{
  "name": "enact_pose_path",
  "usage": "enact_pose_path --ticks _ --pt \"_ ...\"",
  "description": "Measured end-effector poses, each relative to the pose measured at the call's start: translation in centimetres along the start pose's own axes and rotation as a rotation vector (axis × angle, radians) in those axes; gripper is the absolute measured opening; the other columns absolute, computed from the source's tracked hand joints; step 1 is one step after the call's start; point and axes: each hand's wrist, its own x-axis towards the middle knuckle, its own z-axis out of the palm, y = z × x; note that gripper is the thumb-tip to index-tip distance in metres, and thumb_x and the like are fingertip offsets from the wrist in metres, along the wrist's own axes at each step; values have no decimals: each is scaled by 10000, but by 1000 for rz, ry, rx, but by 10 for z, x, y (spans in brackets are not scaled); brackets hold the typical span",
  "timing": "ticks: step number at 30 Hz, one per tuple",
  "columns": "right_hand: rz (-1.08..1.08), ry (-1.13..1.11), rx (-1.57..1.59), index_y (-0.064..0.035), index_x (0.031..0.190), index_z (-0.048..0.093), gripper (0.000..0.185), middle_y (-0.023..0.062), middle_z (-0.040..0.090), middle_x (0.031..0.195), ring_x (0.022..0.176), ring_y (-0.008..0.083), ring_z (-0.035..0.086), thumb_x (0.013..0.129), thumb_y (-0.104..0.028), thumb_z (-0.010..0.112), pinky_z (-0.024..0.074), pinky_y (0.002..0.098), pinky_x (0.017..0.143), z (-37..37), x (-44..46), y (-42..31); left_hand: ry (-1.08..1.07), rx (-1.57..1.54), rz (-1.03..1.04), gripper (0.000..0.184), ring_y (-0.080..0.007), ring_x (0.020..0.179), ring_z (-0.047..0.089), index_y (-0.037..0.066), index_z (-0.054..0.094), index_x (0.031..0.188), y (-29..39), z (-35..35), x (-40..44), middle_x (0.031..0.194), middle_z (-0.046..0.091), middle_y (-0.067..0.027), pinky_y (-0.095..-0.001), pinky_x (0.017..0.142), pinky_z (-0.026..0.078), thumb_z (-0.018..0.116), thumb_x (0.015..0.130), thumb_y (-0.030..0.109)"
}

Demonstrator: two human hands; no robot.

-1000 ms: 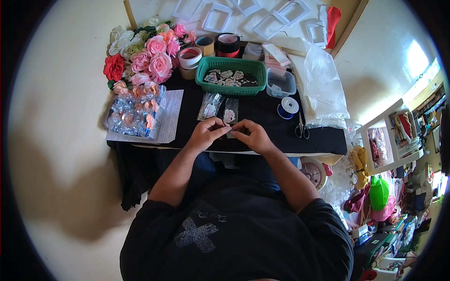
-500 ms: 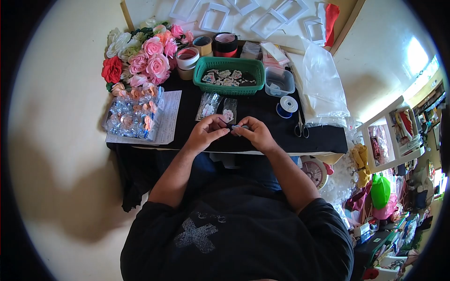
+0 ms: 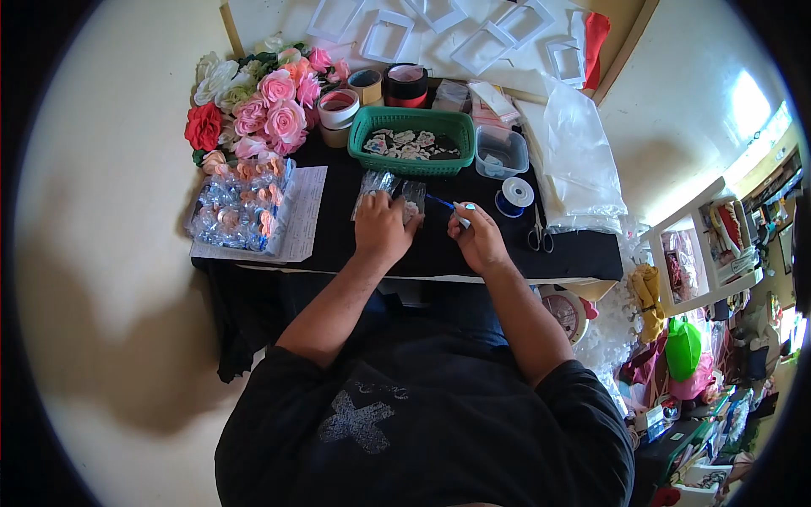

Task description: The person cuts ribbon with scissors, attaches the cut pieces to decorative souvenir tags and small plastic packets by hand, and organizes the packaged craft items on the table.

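Observation:
My left hand reaches over two small clear plastic bags with printed cutouts inside. Its fingers rest on them and its thumb stands apart. My right hand is closed in a pinch around a short blue ribbon, whose free end points toward the bags. Something small and pale blue also shows at those fingertips; its kind is unclear. To the right stand a spool of blue ribbon and a pair of scissors.
Behind my hands is a green basket of cutouts, beside a clear plastic tub. Tape rolls and artificial flowers stand at the back left. Wrapped items lie on paper at left; plastic sheets lie at right.
My hands were together in front of the bags. The left has moved up and left onto the bags; the right has shifted right, the blue ribbon now showing in its fingers.

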Motion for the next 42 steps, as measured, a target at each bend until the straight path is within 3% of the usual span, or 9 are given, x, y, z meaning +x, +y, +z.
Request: enact_pose_path --ticks 3,7,11,14,16,19,22,28,42 --pt "9 24 44 -67 924 585 104 43 562 803 738 141 503 905 -163 621 413 285 699 0 0 -1 -16 -31 86 341 -276 890 538 68 692 956 9 -2 -1 902 557 -91 -395 793 457 758 753 334" --pt "37 34 129 -84 934 578 92 26 541 771 712 124 478 903 -163 611 408 278 695 -4 3 0 -135 -188 40 570 -310 910 558 21 547 1223 10 5 0 987 589 -121 -414 836 462 747 727 221" --pt "47 30 157 -99 913 562 97 18 540 770 704 123 469 901 -182 610 401 284 700 -5 3 0 -204 -235 -65 682 -331 953 565 -9 438 1312 9 17 9 1020 598 -150 -414 854 464 730 721 162" --pt "44 29 160 -101 914 560 99 16 538 768 705 124 467 903 -188 607 399 287 695 -6 4 0 -273 -435 -172 587 -271 925 591 -18 495 1263 9 18 18 957 611 -125 -361 811 487 713 738 126" --pt "43 28 159 -102 919 561 99 17 538 769 705 125 467 905 -190 604 399 287 696 -8 3 1 -548 -853 -236 439 -173 873 614 -14 549 1202 11 8 23 956 628 -64 -315 738 508 685 828 172" --pt "31 1 137 -101 927 562 90 19 542 775 706 126 470 913 -182 598 400 285 693 -9 4 1 -477 -1283 -470 261 -106 797 605 10 596 1107 17 11 16 919 627 -13 -263 694 507 626 902 168" --pt "1 -10 70 -99 935 563 73 18 549 784 714 122 485 919 -159 601 405 279 686 -6 3 4 -416 -1424 -518 228 -94 824 617 42 599 1088 6 20 6 939 635 -14 -250 642 515 585 948 222" --pt "-31 27 -92 -99 965 555 133 7 582 833 769 103 546 905 -160 657 422 255 694 4 -1 5 -411 -1430 -492 236 -77 837 621 55 604 1079 4 10 -2 934 640 -11 -222 548 512 551 971 258" --pt "-91 -13 -253 -82 984 574 96 -11 587 841 745 86 534 931 -142 627 415 241 663 0 2 12 -424 -1352 -426 209 -64 830 621 50 631 1050 0 14 -6 938 655 -6 -199 574 497 563 963 228"
